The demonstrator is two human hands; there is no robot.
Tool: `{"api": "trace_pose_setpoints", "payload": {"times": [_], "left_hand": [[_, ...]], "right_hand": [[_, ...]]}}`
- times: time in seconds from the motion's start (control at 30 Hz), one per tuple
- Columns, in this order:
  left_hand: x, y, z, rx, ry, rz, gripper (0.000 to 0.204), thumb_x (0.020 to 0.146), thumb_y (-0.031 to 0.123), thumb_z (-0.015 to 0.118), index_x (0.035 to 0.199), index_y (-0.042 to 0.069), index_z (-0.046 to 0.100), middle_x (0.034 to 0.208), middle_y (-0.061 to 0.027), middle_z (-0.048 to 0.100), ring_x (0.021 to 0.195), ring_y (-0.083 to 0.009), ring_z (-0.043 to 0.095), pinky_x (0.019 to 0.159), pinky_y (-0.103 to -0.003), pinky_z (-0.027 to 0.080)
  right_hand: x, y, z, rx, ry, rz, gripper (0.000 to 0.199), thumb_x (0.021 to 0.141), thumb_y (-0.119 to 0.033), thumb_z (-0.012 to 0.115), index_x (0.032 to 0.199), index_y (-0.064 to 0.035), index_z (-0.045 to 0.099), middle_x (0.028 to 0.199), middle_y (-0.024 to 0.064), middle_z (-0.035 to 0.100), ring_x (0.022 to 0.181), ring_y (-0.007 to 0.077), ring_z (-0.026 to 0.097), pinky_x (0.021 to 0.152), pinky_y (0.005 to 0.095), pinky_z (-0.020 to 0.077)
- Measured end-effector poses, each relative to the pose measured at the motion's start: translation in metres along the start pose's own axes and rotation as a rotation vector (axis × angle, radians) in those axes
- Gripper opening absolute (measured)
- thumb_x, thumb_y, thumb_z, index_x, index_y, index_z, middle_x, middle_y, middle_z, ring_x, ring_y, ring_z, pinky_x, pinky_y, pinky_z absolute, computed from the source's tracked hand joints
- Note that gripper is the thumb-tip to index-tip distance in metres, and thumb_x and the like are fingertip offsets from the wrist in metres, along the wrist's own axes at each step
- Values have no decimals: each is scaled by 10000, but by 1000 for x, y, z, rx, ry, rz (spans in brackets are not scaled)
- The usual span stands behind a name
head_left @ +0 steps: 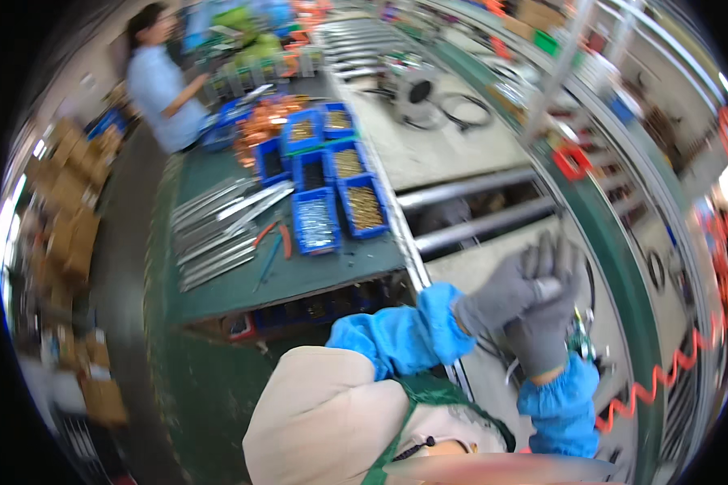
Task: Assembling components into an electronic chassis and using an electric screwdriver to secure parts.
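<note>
My left hand [493, 297] and my right hand [539, 335] meet above the pale surface of the line, both in grey gloves below blue sleeve covers. The left one lies across the right, touching it near the fingers. Fingers of the right hand point away from me, stretched and slightly bent. Blur and overlap hide how the left fingers are set. No part or tool shows in either hand. Beyond the right wrist sits a small green and metal fitting [581, 339], too blurred to name.
Left of the line, a green bench [299, 283] bears blue bins [315, 220] of screws, metal strips [218, 230] and pliers with red handles [285, 241]. Metal rollers [485, 222] cross a gap ahead. A coiled orange hose [647, 388] hangs right. Another person [163, 89] stands far left.
</note>
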State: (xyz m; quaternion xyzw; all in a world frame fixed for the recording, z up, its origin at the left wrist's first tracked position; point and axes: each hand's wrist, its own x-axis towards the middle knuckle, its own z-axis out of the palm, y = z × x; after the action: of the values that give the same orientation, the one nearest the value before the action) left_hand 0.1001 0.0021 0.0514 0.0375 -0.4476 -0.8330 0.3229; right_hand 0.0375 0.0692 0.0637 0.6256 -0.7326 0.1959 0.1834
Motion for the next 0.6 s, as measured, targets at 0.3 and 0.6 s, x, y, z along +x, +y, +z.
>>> {"api": "trace_pose_setpoints", "payload": {"times": [0.3,0.6], "left_hand": [[7,2,-4,-84,-96,-105,270,861,137,621,1084,-10,582,975,-78,615,919,-155,590,784,-292,493],[-5,-20,-27,-48,-157,-344,296,821,87,588,1087,-42,566,1032,-109,605,956,-197,599,818,-317,494]], "right_hand": [[-12,2,-21,-148,9,42,520,905,-266,399,1387,-76,363,1452,116,348,1350,256,302,1116,396,228],[-36,-14,25,-359,-14,229,546,796,-218,491,1319,-70,442,1402,119,406,1352,278,303,1106,453,234]]}}
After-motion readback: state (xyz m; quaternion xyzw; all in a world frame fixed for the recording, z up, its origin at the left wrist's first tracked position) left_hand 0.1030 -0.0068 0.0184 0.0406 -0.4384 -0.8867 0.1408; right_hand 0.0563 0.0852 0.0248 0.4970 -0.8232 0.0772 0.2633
